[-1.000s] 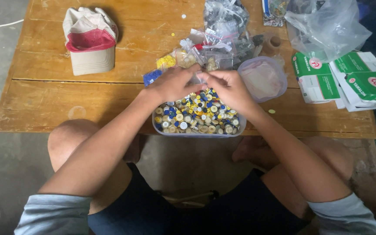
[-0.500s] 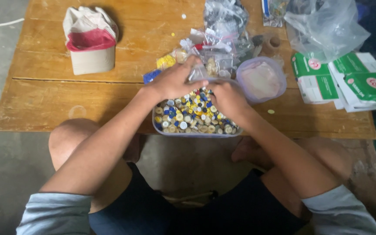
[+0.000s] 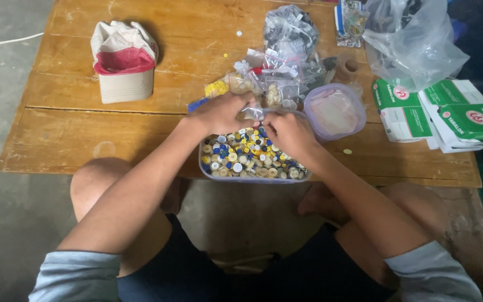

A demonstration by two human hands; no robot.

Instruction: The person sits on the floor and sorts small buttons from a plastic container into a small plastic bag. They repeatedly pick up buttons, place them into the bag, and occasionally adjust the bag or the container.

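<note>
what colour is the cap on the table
The cap is off-white with a red lining, seen clearly in the head view.

A makeshift home workshop — low plank table (image 3: 85, 134) on bare concrete floor (image 3: 6, 223), strewn with button bags (image 3: 289, 33).

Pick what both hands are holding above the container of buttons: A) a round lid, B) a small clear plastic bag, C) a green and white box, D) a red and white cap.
B: the left hand and right hand pinch a small clear plastic bag between them over the container of buttons.
</note>
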